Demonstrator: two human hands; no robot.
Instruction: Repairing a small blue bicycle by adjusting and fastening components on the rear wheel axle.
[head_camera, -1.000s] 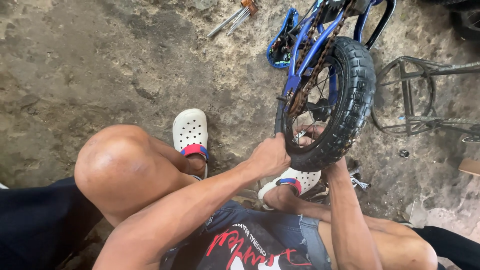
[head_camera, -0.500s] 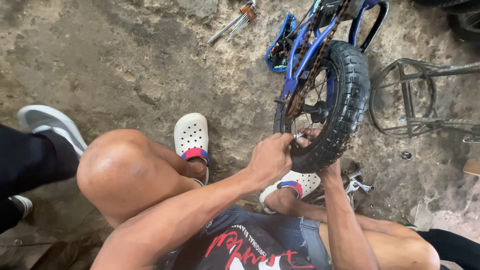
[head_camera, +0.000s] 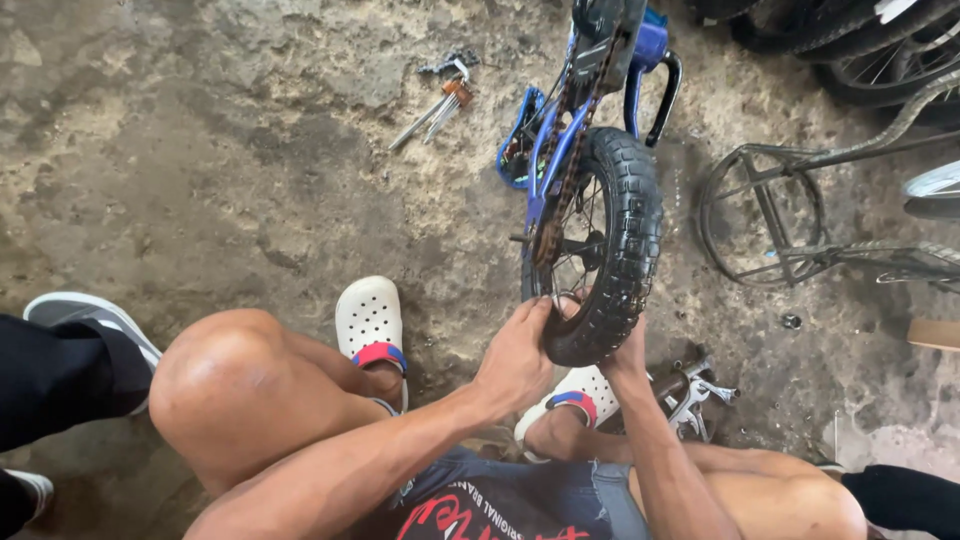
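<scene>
Rough, stained concrete floor (head_camera: 200, 170) fills the frame, with loose tools (head_camera: 440, 100) at upper centre. Both hands grip the knobby black tyre (head_camera: 625, 250) of the upturned blue bicycle (head_camera: 570, 130) at centre: left hand (head_camera: 515, 355) curled over its lower edge, right hand (head_camera: 630, 350) pressed behind. The tyre looks largely seated on the rim, only the lowest stretch being worked.

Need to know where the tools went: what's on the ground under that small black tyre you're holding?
Below the tyre, a white clog and metal wrenches lie on the concrete. The left hand and right hand cover the tyre's lowest part.
</scene>
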